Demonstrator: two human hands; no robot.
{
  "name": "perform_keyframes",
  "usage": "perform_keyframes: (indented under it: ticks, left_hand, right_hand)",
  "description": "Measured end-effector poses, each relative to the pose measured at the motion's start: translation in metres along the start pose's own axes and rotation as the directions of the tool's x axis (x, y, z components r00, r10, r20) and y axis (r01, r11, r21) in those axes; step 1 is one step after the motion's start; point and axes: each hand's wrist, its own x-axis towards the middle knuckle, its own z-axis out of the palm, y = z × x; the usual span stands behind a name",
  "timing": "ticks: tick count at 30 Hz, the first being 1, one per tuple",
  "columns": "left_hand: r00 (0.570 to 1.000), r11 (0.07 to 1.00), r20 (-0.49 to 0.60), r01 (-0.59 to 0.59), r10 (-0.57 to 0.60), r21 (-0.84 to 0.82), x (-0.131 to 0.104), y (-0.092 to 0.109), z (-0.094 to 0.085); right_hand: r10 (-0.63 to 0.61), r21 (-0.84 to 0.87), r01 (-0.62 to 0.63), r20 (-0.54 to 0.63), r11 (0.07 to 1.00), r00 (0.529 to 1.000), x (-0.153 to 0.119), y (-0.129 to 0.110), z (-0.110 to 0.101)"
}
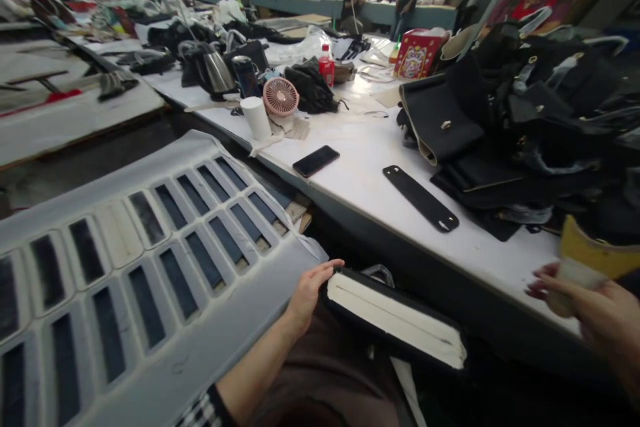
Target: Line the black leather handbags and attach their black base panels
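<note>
A black bag (387,293) with a cream bottom panel lies tilted at my lap, panel side up. My left hand (310,293) grips its left end, with the fingertips over the black edge. At the right, my right hand (593,303) is closed on a pale, rounded flat piece (575,283), blurred, so its kind is unclear. Just behind that hand is a yellow curved piece (597,250). A black strap-shaped panel (420,197) with metal fittings at its ends lies on the white table (350,193).
A grey sheet with several rectangular cut-outs (195,340) spreads on my left. Black bags (500,113) are heaped at the right. On the table stand a phone (316,161), a pink fan (281,96), a white paper roll (256,118), a kettle (216,70) and a red bottle (326,67). People are farther back.
</note>
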Motion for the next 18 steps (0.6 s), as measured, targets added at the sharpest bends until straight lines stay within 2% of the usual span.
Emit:
perform_keyframes:
  ticks: [1,2,3,5,7,10,12,14,18]
  left_hand:
    - [1.000,1.000,-0.003,-0.004,0.004,-0.008,-0.001,0.000,0.000]
    - [1.000,1.000,-0.004,-0.005,0.005,-0.014,-0.001,-0.001,0.001]
    - [1.000,1.000,-0.003,-0.003,0.003,-0.017,-0.001,-0.002,0.001]
    - [1.000,1.000,0.000,0.002,-0.002,-0.017,-0.001,-0.003,0.000]
    - [1.000,1.000,-0.002,-0.002,0.002,-0.005,0.000,-0.004,0.000]
    - [1.000,1.000,-0.012,-0.023,0.024,0.016,0.000,-0.006,-0.002]
    - [0.999,0.999,-0.011,-0.036,0.037,0.016,0.001,-0.008,-0.003]
    - [0.999,0.999,-0.010,-0.050,0.050,0.007,0.002,-0.012,-0.004]
    - [0.997,0.996,0.014,-0.078,0.078,-0.039,0.006,-0.020,-0.006]
  right_hand:
    - [0.000,0.093,-0.006,0.068,0.996,0.998,-0.011,-0.025,0.017]
    - [0.021,0.248,-0.064,0.172,0.967,0.985,-0.023,-0.050,0.035]
    - [0.016,0.386,-0.128,0.280,0.914,0.960,-0.034,-0.074,0.055]
    - [-0.032,0.589,-0.229,0.398,0.775,0.917,-0.056,-0.117,0.094]
    - [-0.118,0.693,-0.246,0.433,0.677,0.893,-0.075,-0.152,0.131]
    - [-0.177,0.785,-0.285,0.443,0.550,0.879,-0.098,-0.187,0.174]
    - [-0.214,0.813,-0.300,0.451,0.499,0.866,-0.112,-0.199,0.196]
    - [-0.270,0.820,-0.281,0.454,0.498,0.849,-0.126,-0.200,0.216]
    - [-0.310,0.769,-0.208,0.468,0.605,0.827,-0.149,-0.171,0.259]
